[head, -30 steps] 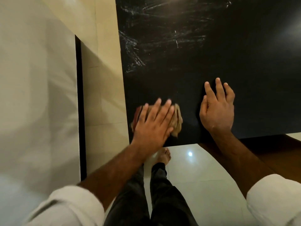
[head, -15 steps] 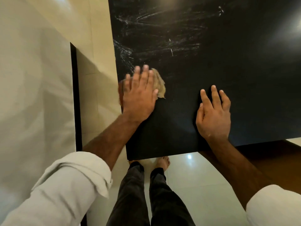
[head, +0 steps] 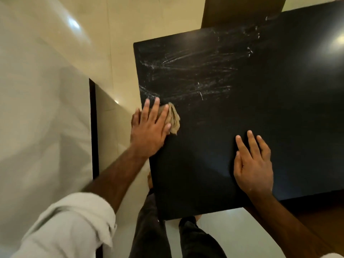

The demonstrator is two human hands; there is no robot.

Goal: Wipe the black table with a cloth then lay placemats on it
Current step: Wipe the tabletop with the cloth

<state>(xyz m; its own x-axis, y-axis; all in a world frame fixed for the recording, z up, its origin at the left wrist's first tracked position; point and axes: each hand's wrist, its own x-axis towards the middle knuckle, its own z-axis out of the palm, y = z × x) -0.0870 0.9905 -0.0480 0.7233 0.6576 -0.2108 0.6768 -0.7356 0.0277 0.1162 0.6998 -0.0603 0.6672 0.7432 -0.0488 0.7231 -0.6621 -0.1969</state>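
Left hand presses a cloth on the black table's left edge; right hand lies flat nearby.

The left hand [head: 149, 128] sits at about 9 o'clock of the view, fingers spread flat and pointing toward 12 o'clock, pinning a crumpled tan cloth [head: 173, 119] against the black table [head: 260, 112]; the cloth pokes out at the hand's 2 o'clock side, right by the table's left edge. Pale wipe streaks [head: 186, 71] cross the tabletop toward 12 o'clock of the cloth. The right hand [head: 254, 164], at about 4 o'clock of the cloth and well apart from it, lies open, palm down, holding nothing, near the table's near edge. Both white sleeves are rolled up.
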